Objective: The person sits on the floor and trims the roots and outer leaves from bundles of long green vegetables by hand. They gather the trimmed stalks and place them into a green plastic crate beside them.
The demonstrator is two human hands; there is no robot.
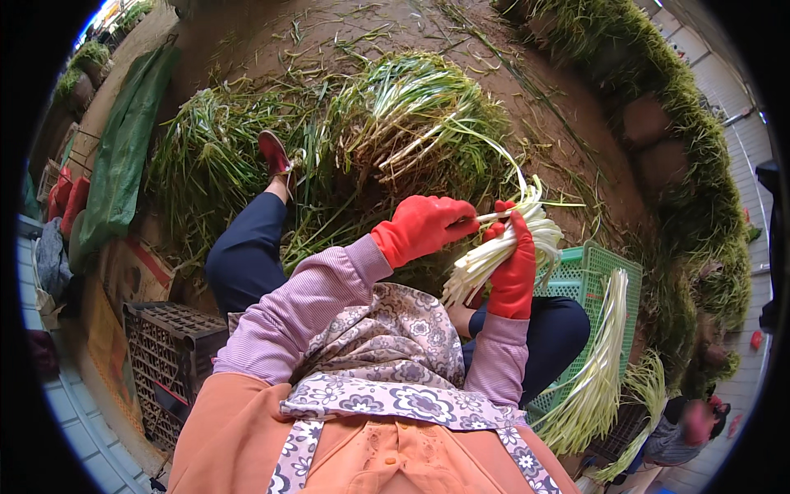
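Note:
My right hand (513, 268), in a red rubber glove, grips a bundle of pale white stalks (475, 265), which look like scallions or garlic greens. Their yellow-green tops curl over past the fingers. Beside it, my left hand (426, 228), gloved the same way, pinches the end of a single stalk (494, 216) that reaches across to the bundle. One long pale leaf (503, 154) trails up from the bundle towards a heap of unpeeled stalks (419, 105) with roots and green leaves. That heap lies on the ground in front of me.
A green plastic crate (608, 290) at my right bears a long bundle of cleaned stalks (592, 383). Brown crates (173, 364) stand at my left near a green sack (126, 148). More greens (210, 148) lie by my left foot. A person (676, 432) sits at the lower right.

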